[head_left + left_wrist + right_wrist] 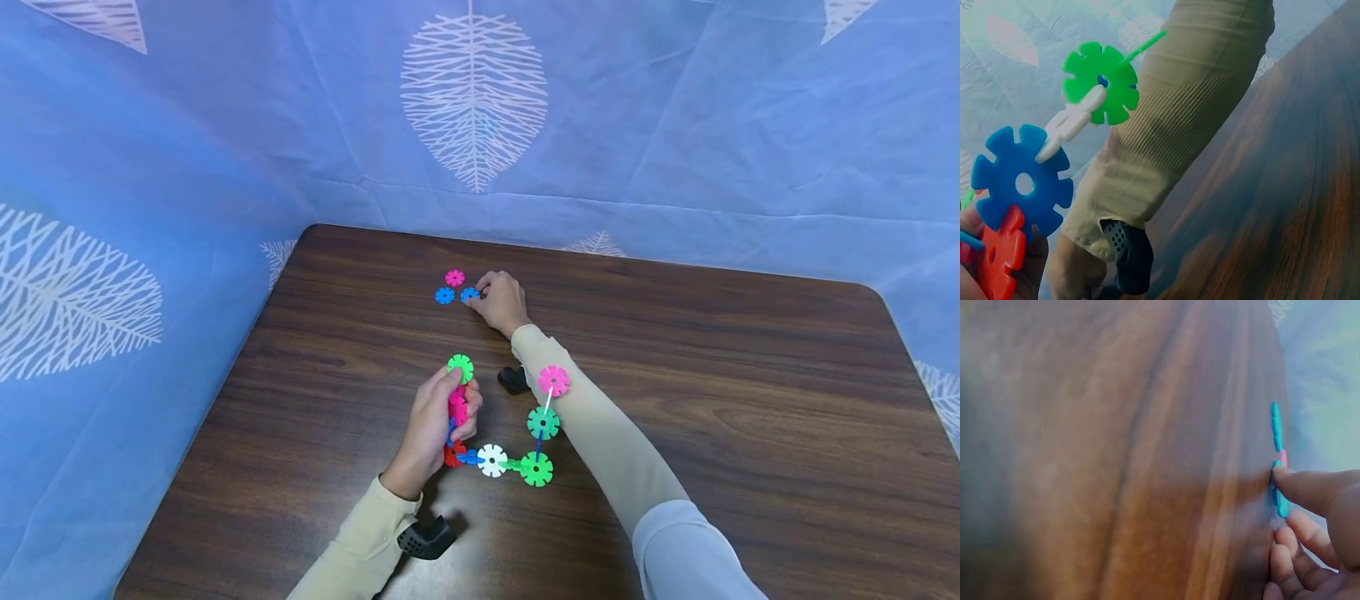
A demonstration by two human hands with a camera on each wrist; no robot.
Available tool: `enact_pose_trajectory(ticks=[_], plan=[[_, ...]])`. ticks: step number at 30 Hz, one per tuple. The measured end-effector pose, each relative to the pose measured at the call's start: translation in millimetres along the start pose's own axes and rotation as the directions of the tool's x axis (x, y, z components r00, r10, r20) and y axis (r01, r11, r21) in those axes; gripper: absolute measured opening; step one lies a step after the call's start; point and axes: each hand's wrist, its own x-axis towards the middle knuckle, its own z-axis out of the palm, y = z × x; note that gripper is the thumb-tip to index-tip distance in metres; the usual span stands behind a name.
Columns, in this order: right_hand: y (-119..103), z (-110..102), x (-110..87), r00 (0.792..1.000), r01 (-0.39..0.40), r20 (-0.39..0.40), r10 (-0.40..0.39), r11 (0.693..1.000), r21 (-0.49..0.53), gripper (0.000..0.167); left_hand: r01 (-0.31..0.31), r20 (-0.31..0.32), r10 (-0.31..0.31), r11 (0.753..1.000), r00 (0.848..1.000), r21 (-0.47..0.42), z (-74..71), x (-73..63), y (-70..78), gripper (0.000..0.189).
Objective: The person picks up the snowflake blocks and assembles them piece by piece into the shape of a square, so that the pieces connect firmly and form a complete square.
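My left hand [435, 425] grips one end of a chain of interlocking snowflake discs, thumb against a light green disc [461, 368]. Pink discs [458, 406] show between its fingers. From there the chain runs past a red disc [454, 454], a white disc [492, 460] and green ones to a pink disc [553, 381] at its free end, which overlaps the right sleeve in the head view. Farther off, my right hand [502, 302] pinches a loose blue disc [1280, 494] between thumb and finger, low at the tabletop.
Beside the right hand lie another blue disc [444, 296] and a pink disc [454, 277] on the brown wooden table [712, 358]. A blue leaf-patterned cloth [637, 108] hangs behind the table's far edge. Black wrist devices [427, 539] sit under both forearms.
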Motion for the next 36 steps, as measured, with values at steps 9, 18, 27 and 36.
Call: enact_pose_trajectory(ticks=[9, 18, 27, 36], plan=[[24.1, -23.1, -15.6, 0.999, -0.034, 0.011, 0.032, 0.989, 0.144, 0.016, -0.057, -0.021, 0.057, 0.998, 0.998, 0.0, 2.7, 1.9, -2.9, 0.021], [61.4, -71.0, -51.1, 1.0, -0.02, 0.017, 0.017, 0.981, 0.195, 0.023, -0.046, -0.055, 0.047, 0.999, 0.997, 0.021, 3.8, 7.4, -6.2, 0.021], [54.2, -114.0, -111.9, 0.98, 0.162, -0.143, -0.138, 0.972, 0.173, 0.024, -0.015, -0.116, 0.018, 1.0, 0.993, 0.023, 4.6, 14.5, -14.0, 0.032], [17.5, -116.5, -151.4, 0.966, 0.25, -0.117, -0.229, 0.945, 0.212, 0.014, -0.053, -0.146, 0.067, 0.994, 0.987, 0.099, 14.4, 12.9, -15.7, 0.029]])
